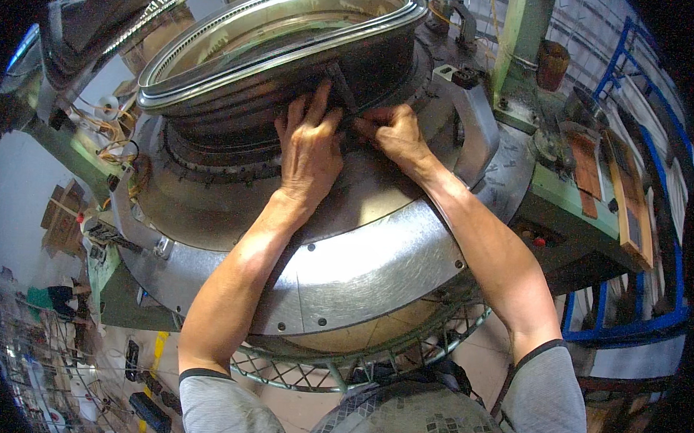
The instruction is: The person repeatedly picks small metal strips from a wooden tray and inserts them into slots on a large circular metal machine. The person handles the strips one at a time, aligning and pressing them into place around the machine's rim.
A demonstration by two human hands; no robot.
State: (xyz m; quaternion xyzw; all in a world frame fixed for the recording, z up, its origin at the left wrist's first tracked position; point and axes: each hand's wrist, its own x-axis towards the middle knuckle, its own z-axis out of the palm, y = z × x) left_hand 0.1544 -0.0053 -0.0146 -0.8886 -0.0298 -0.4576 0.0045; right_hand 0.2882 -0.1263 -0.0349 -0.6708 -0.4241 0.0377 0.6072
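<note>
A dark cylinder (235,126) with a shiny toothed rim (284,49) stands in the middle of a large round machine. My left hand (311,149) lies against its near side, fingers stretched upward and apart. The longest finger reaches the lower end of a narrow dark strip (341,86) on the cylinder wall. Just to the right, my right hand (397,137) is closed in a pinch low on the same wall. Whatever sits between those fingertips is too dark and small to make out. Below both hands runs a broad metal ring (361,252).
Curved metal brackets (474,133) rise from the ring at right and left. A green post (525,42) stands at the far right, near a wood-framed panel (626,202) and a blue frame (640,334). Loose wires (121,152) hang at left. Lattice guarding (301,372) circles underneath.
</note>
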